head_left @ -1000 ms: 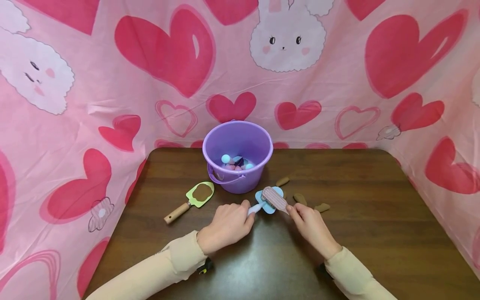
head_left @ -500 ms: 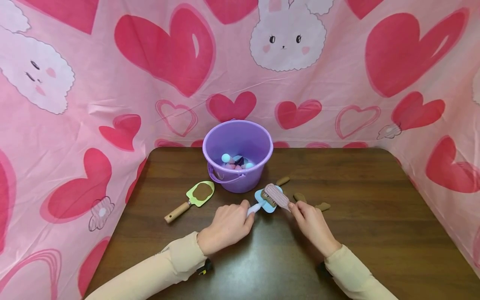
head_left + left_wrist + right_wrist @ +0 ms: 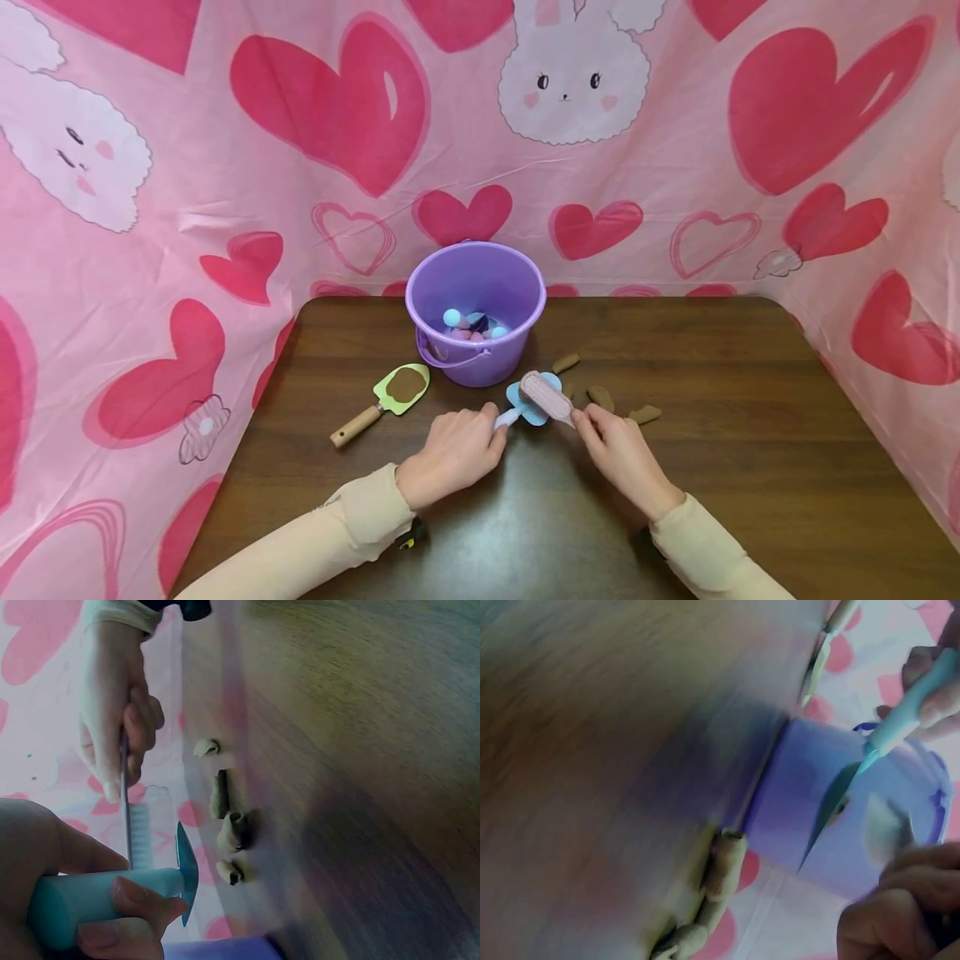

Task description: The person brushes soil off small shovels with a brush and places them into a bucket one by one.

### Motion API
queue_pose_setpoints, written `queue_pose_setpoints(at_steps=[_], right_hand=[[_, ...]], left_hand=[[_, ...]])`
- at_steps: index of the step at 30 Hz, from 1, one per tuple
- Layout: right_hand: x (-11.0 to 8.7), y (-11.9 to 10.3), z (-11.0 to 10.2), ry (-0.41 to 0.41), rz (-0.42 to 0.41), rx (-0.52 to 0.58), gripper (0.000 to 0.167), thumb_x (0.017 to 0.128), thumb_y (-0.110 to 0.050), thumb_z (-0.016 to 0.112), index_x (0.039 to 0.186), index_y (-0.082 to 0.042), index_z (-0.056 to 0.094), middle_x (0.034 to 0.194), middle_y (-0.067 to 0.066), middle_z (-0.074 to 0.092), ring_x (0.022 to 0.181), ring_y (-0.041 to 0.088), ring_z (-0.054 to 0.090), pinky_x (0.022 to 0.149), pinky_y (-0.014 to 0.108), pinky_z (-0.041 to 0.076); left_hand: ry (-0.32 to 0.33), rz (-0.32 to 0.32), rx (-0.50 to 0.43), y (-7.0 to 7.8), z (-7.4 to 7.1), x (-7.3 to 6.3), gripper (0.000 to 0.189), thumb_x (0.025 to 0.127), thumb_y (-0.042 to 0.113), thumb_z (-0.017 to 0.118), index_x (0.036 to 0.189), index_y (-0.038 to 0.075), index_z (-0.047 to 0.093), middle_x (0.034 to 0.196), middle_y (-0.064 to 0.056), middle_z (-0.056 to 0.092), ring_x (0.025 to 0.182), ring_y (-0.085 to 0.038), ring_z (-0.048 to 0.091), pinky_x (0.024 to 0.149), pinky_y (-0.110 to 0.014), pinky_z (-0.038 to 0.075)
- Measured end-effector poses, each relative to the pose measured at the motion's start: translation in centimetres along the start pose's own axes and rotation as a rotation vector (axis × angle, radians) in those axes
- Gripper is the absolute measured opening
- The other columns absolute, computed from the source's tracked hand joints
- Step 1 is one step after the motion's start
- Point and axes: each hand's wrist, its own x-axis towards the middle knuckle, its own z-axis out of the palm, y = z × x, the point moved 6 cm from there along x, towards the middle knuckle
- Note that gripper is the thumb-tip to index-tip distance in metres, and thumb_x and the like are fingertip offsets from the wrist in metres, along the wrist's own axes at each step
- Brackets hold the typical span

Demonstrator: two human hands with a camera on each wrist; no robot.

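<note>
My left hand (image 3: pixel 453 454) grips the handle of a small light-blue toy shovel (image 3: pixel 532 417) with a petal-shaped blade. In my right hand (image 3: pixel 626 457), finger and thumb pinch the handle of a pink brush (image 3: pixel 547 396). The brush head lies across the shovel blade, covering part of it, and its bristles are hidden from above. From the left wrist, the pale bristles (image 3: pixel 140 832) show beside the shovel's blue handle (image 3: pixel 112 896). A brown smear (image 3: pixel 841 808) shows by the shovel blade in the right wrist view.
Behind the hands stands a purple bucket (image 3: pixel 517 354) with several small coloured things inside. A green trowel (image 3: pixel 401 407) with a wooden handle and a brown patch on its blade lies at left. Several brown lumps (image 3: pixel 600 399) lie beyond the right hand. A patterned pink cloth hangs behind the table.
The brush was tilted half a second ago, with bristles showing; now it lies flatter over the blade. The shovel blade has shifted slightly left. Both hands keep their grip.
</note>
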Motion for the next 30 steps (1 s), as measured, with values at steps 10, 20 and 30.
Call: queue_pose_setpoints(at_steps=[10,20,30], right_hand=[[0.3,0.7,0.2,-0.016,0.056,-0.031,0.036,0.105,-0.019,0.063,0.072,-0.014,0.051,0.061,-0.007,0.035,0.052,0.009,0.033,0.050,0.026,0.030],[0.3,1.4,-0.7,0.083,0.024,-0.028,0.036,0.105,-0.012,0.062,0.071,-0.013,0.050,0.061,-0.008,0.034,0.052,0.009,0.033,0.050,0.027,0.030],[0.1,0.3,0.4,-0.032,-0.051,-0.043,0.033,0.103,-0.015,0.065,0.074,-0.017,0.052,0.062,-0.012,0.032,0.053,0.004,0.031,0.050,0.024,0.029]], left_hand=[[-0.040,-0.003,-0.036,0.1,0.0,0.1,0.030,0.101,0.027,0.061,0.078,0.013,0.047,0.057,0.002,0.041,0.048,-0.017,0.047,0.042,-0.035,0.033],[-0.057,-0.007,-0.038,0.1,0.1,-0.1,0.031,0.101,0.027,0.061,0.077,0.014,0.047,0.056,0.002,0.041,0.048,-0.016,0.046,0.042,-0.035,0.033],[-0.070,-0.006,-0.056,0.2,0.2,0.1,0.030,0.102,0.027,0.061,0.079,0.014,0.048,0.057,0.003,0.041,0.049,-0.015,0.046,0.043,-0.034,0.033]])
